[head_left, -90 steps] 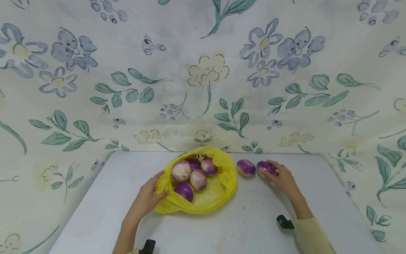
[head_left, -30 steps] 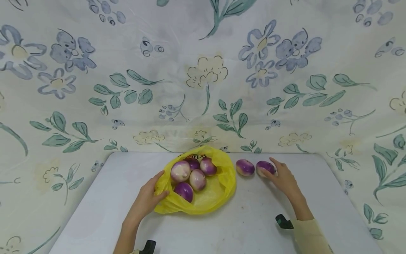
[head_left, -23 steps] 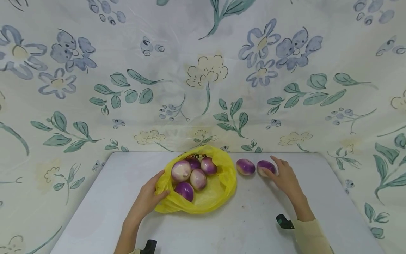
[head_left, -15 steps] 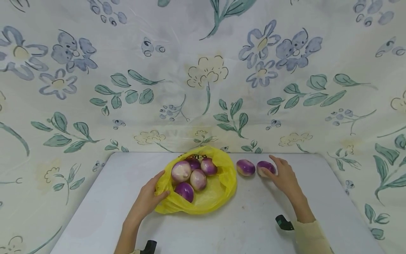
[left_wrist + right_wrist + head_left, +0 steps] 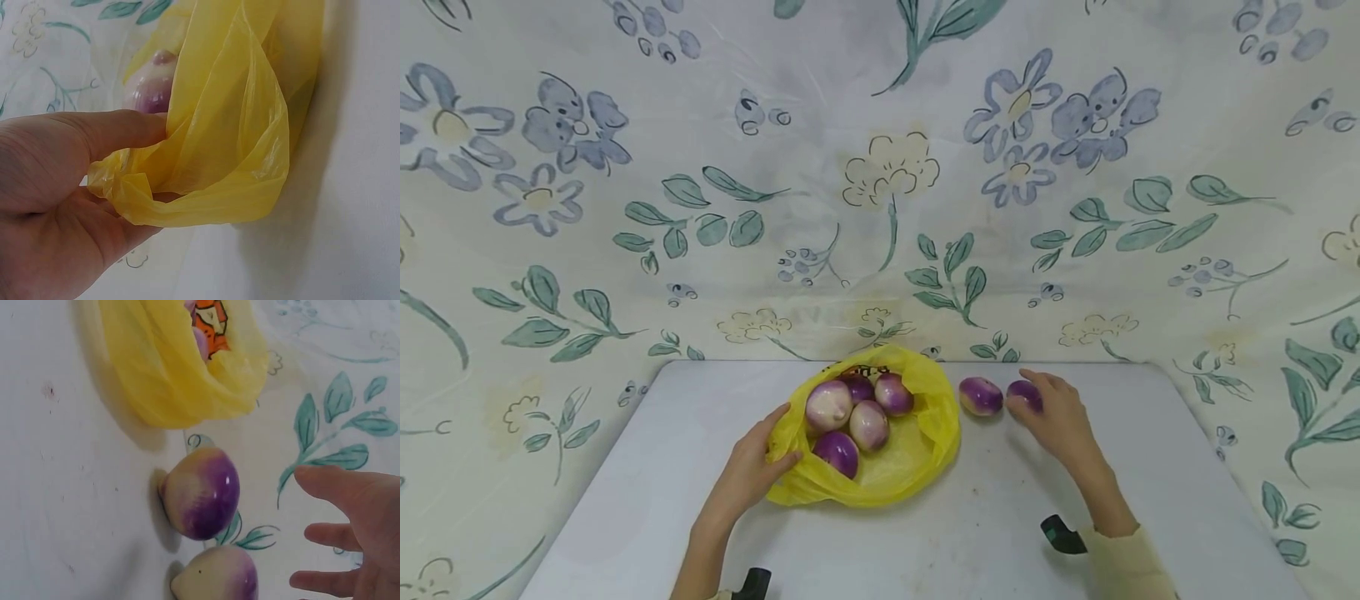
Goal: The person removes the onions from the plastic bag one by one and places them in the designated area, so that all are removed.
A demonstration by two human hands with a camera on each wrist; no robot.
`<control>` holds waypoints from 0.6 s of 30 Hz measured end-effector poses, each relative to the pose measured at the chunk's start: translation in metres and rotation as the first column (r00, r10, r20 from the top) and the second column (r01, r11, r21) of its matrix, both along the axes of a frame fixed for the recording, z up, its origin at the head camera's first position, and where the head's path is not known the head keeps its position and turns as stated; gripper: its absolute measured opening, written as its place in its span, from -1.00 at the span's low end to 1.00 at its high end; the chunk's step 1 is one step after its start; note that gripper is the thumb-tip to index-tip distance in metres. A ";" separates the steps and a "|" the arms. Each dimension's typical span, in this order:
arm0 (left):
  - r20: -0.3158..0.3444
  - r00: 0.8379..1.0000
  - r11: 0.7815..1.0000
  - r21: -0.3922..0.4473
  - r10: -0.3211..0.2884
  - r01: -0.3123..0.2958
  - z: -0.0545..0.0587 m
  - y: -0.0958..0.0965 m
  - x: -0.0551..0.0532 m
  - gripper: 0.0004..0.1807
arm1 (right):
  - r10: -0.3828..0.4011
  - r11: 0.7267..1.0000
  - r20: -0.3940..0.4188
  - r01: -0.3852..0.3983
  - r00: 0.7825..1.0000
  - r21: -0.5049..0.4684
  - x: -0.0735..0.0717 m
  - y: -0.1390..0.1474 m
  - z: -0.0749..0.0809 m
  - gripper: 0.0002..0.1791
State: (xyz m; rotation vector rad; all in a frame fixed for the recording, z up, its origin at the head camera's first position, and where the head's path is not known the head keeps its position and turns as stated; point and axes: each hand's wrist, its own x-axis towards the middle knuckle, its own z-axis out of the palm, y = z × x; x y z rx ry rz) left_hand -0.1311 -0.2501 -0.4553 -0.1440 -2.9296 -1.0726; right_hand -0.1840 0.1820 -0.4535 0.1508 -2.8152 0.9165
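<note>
In the head view my left hand (image 5: pixel 748 462) holds the left edge of an open yellow plastic bag (image 5: pixel 942 417). The left wrist view shows its thumb and fingers pinching the thin rim (image 5: pixel 206 209) between them. Several glossy purple-and-white turnips (image 5: pixel 828 405) lie inside the bag. To the bag's right, two more turnips sit side by side, one nearer the bag (image 5: pixel 981 397) and one farther right (image 5: pixel 1024 394). Over the farther one hovers my right hand (image 5: pixel 1060 421), partly hiding it. In the right wrist view the right hand's fingers (image 5: pixel 331 534) are spread with nothing between them.
The white tabletop (image 5: pixel 925 550) has a few small dark marks. A flower-patterned cloth (image 5: pixel 880 208) hangs close behind the table's back edge. Dark wrist-worn devices (image 5: pixel 1063 534) stick out near both forearms.
My right hand no longer grips the farther turnip; its fingers have opened and lifted off, then shifted slightly left across it. The left hand and bag stay put.
</note>
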 end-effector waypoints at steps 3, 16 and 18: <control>0.004 1.000 1.000 0.000 0.002 -0.002 0.000 0.000 0.000 -0.20 | 0.015 1.000 -0.016 -0.015 1.000 -0.007 0.003 -0.006 0.002 -0.33; -0.022 1.000 1.000 -0.006 -0.005 0.005 0.001 0.001 0.002 -0.21 | 0.060 0.996 -0.047 -0.057 0.997 0.062 0.013 -0.039 0.008 -0.36; -0.024 1.000 1.000 -0.008 -0.004 0.004 0.001 0.001 0.002 -0.22 | 0.071 0.997 -0.043 -0.069 0.997 0.046 0.015 -0.044 0.009 -0.37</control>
